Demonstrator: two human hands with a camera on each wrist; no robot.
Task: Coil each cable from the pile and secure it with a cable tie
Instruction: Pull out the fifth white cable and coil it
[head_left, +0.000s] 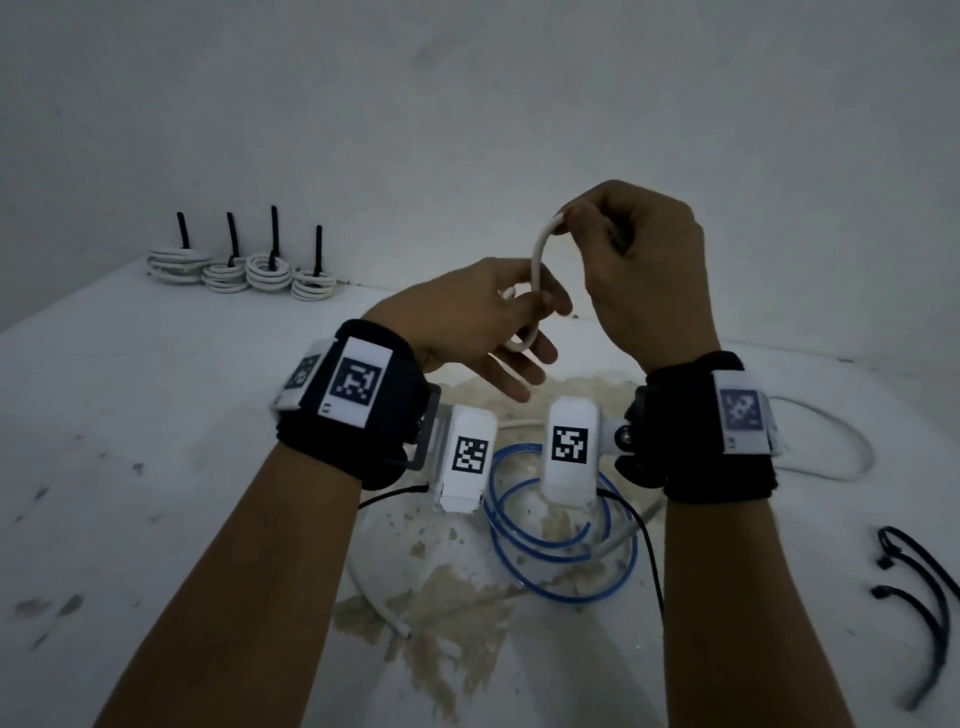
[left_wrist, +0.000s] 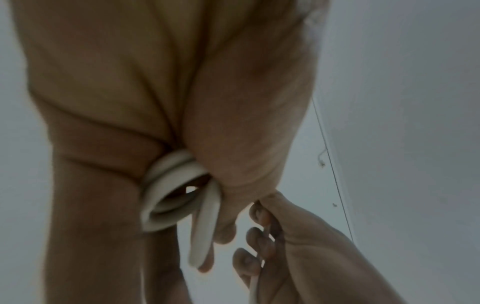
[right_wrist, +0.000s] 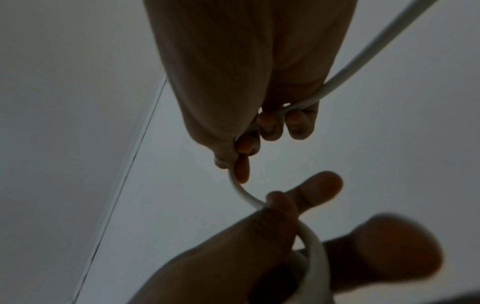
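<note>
Both hands hold a white cable (head_left: 539, 254) above the table. My left hand (head_left: 488, 317) pinches a small coil of it (left_wrist: 168, 193) between thumb and forefinger, the other fingers spread loosely. Above it, my right hand (head_left: 634, 260) grips the cable's free run (right_wrist: 384, 41) in curled fingers, bending an arc (right_wrist: 241, 191) down to the coil. The rest of that cable trails off to the right on the table (head_left: 831, 441). A blue cable (head_left: 561, 545) lies looped on the table under my wrists.
Several tied white coils (head_left: 239, 270) with upright black ties stand at the back left by the wall. Two loose black cable ties (head_left: 919, 597) lie at the right edge. Another white cable (head_left: 374, 603) lies on the stained patch (head_left: 457, 623) near the front.
</note>
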